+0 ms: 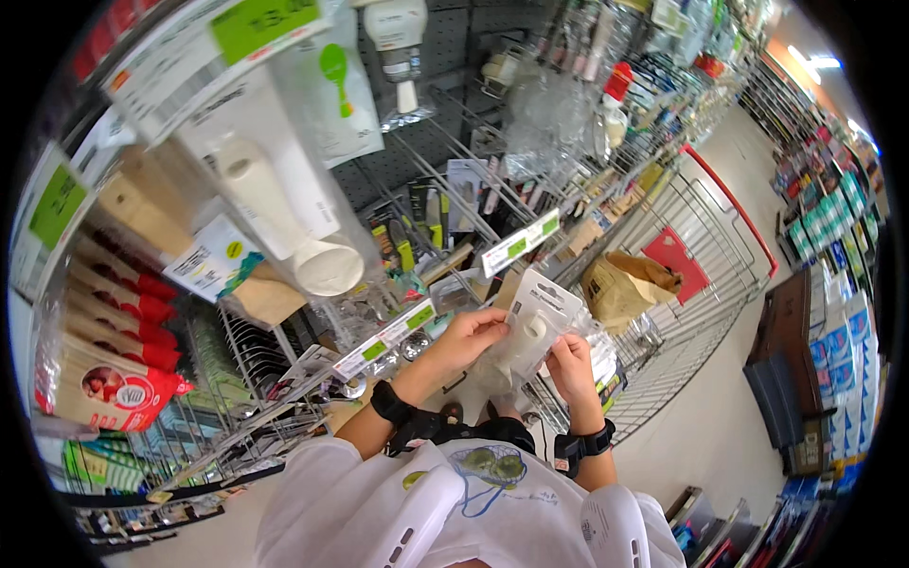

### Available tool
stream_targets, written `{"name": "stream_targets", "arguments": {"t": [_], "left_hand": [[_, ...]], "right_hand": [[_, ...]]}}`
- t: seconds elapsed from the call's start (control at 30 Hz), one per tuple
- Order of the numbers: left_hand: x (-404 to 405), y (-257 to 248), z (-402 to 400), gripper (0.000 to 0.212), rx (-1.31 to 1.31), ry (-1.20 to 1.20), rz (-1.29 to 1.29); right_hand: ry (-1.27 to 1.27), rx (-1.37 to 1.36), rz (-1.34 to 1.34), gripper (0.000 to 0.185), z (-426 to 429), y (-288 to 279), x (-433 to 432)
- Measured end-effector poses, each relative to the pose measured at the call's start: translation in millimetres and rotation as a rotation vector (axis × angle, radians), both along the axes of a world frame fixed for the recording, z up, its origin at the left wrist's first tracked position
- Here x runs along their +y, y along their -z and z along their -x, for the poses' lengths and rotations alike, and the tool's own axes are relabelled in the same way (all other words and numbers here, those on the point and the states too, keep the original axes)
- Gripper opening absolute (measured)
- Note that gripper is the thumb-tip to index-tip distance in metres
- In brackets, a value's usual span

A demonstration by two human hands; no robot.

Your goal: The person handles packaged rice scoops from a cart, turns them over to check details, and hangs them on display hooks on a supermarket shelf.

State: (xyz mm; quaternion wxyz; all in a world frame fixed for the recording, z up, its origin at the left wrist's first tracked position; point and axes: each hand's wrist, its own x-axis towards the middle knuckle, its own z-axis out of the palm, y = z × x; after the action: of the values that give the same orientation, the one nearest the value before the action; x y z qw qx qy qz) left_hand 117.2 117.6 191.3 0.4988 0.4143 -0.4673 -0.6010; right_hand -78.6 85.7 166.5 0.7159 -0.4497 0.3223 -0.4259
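Before my chest I hold a clear plastic package (pixel 526 341) with a white hang card and a pale utensil inside, possibly a spoon or ladle. My left hand (pixel 472 339) pinches its left edge between thumb and fingers. The right edge is gripped by my right hand (pixel 572 366). Clear wrapping hangs below the card. On the rack to my left, a similar packaged white ladle (pixel 287 220) hangs close to the camera.
A wire shopping cart (pixel 682 369) stands to my right, with a brown paper bag (pixel 625 287) in it. Display hooks with price tags (pixel 522 241) jut out from the rack. Packaged wooden utensils (pixel 106 369) hang at left. Stacked boxes (pixel 841 362) line the aisle's far side.
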Motion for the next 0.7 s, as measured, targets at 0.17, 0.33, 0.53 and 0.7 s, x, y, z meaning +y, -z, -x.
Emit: {"name": "stream_targets", "arguments": {"t": [0.17,0.33,0.53,0.7], "left_hand": [[24,-8,-18,0.021,0.058,-0.117,0.023],[43,-23,-32,0.018,-0.098,-0.286,0.136],[58,-58,-42,0.016,-0.251,-0.498,0.233],[69,-114,-48,0.016,-0.626,-0.682,0.503]], "right_hand": [[0.001,-0.097,0.037,0.020,-46,-30,0],[-0.131,0.113,0.308,0.031,-64,-39,-14],[-0.330,-0.090,0.396,0.023,-75,-53,-24],[-0.270,0.007,0.506,0.010,-87,-74,-38]]}}
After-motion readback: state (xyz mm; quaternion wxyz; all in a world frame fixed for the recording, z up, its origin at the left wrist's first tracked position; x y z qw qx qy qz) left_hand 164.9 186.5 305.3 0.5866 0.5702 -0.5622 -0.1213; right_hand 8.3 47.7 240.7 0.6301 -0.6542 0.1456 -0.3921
